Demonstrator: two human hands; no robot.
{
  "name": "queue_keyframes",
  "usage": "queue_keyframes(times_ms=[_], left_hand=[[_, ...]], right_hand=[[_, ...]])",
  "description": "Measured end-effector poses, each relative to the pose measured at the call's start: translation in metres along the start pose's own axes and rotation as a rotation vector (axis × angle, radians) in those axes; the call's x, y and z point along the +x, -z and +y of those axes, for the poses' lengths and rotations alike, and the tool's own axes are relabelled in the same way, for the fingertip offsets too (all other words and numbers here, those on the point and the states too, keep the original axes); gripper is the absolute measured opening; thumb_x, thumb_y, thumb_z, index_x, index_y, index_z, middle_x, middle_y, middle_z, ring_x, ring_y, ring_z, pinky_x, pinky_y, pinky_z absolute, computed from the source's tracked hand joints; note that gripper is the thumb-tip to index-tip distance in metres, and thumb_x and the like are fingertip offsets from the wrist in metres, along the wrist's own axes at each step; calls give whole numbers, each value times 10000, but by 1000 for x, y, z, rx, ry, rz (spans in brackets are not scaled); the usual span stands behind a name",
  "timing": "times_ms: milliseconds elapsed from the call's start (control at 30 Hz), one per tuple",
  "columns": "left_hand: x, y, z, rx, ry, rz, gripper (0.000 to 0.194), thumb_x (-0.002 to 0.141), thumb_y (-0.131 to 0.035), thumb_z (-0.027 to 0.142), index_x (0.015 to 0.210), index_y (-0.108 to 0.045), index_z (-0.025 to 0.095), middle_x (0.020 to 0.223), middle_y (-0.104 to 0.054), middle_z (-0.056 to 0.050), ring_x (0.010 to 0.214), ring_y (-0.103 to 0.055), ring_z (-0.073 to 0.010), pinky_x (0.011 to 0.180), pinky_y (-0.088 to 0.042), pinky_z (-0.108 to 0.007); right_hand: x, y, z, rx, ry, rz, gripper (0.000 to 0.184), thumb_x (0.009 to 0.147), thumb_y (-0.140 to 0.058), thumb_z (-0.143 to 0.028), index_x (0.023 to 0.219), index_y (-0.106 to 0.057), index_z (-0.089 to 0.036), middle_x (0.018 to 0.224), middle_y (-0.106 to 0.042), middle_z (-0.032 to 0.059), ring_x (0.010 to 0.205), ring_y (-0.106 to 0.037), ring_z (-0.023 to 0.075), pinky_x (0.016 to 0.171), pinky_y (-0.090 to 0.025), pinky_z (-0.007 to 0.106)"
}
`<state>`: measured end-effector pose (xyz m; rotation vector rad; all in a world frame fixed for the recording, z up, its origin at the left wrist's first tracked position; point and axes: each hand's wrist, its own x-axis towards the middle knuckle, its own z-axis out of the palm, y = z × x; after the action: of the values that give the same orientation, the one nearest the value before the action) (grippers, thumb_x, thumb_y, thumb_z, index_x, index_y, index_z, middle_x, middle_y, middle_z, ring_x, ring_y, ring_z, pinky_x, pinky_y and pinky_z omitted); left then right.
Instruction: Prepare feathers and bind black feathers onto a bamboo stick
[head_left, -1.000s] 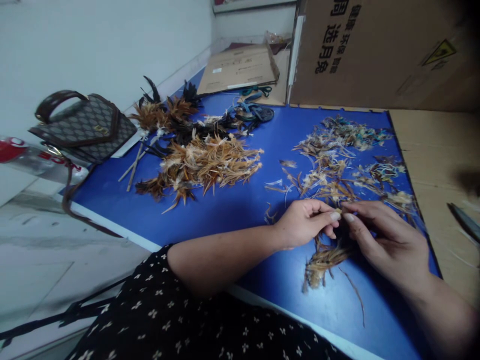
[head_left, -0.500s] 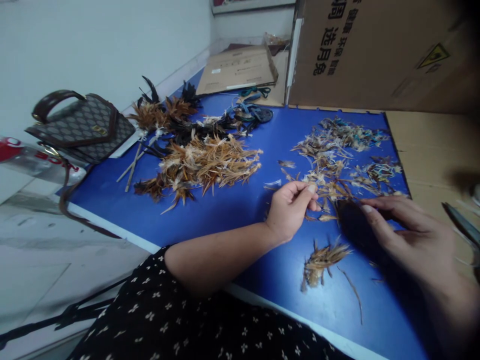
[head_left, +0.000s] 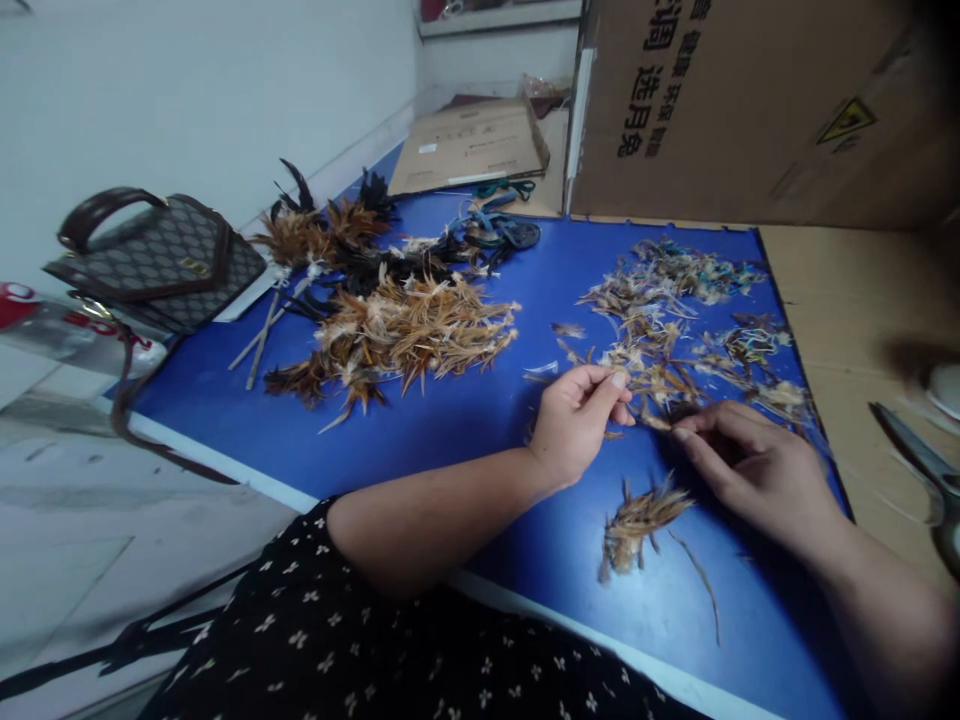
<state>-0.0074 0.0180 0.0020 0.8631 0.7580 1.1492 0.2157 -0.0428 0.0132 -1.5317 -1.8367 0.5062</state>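
Note:
My left hand [head_left: 576, 425] is closed in a pinch beside the loose feather scraps [head_left: 667, 345]; what its fingertips hold is too small to make out. Just to its right, my right hand [head_left: 750, 470] pinches the end of a small brown feather [head_left: 655, 421] between thumb and forefinger. Below both hands, a small bundle of brown feathers [head_left: 641, 525] lies on the blue tabletop [head_left: 420, 450], with a thin curved stem [head_left: 701, 580] next to it. Further left spreads a large pile of tan and brown feathers [head_left: 420, 325].
Black and brown feather bunches on sticks [head_left: 315, 235] lie behind the pile, near blue ribbon [head_left: 510, 230]. A handbag [head_left: 169, 255] and a plastic bottle [head_left: 82, 330] stand at left. Scissors [head_left: 919, 465] rest on cardboard at right. A big carton [head_left: 735, 120] rises behind.
My right hand has moved left and down toward the scraps, and its thumb and forefinger have closed on a small feather. My left hand keeps its pinch in nearly the same place.

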Motion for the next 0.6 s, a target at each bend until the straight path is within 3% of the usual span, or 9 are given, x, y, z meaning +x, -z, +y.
queue_keyframes(times_ms=[133,200,300,433,600], left_hand=[[-6,-1,-1,23,91,-117,486,909,-917,596,1000,-767,142,743,-694,3,696,-639,-106,700,-495,-259],[-10,-2,-3,-2,146,-219,510,875,-952,592,1017,-789,130,813,-729,-21,716,-647,-106,714,-498,-269],[-13,-4,-7,-61,196,-315,512,827,-1003,568,984,-797,127,902,-759,-47,720,-647,-100,722,-487,-286],[-12,-4,-11,-114,178,-353,465,844,-1003,534,967,-811,129,933,-763,-57,716,-620,-92,715,-456,-301],[-11,-2,-12,-136,222,-378,467,838,-1014,520,976,-818,120,868,-744,-49,730,-633,-105,720,-468,-306]], right_hand=[[-3,5,-7,373,-357,38,479,888,-911,-688,943,-825,-221,852,-766,44,725,-639,167,666,-499,287],[-4,4,-10,575,-448,15,510,807,-983,-685,937,-839,-213,799,-726,28,676,-568,135,613,-444,259],[-3,1,-17,785,-485,-40,461,787,-1014,-626,889,-852,-206,698,-641,6,630,-491,114,576,-398,242],[-1,-3,-25,886,-490,-92,429,786,-1017,-584,830,-854,-190,667,-599,9,611,-456,109,554,-377,244],[-3,-7,-17,876,-466,-165,378,837,-993,-559,917,-876,-209,766,-708,46,652,-525,132,590,-428,261]])
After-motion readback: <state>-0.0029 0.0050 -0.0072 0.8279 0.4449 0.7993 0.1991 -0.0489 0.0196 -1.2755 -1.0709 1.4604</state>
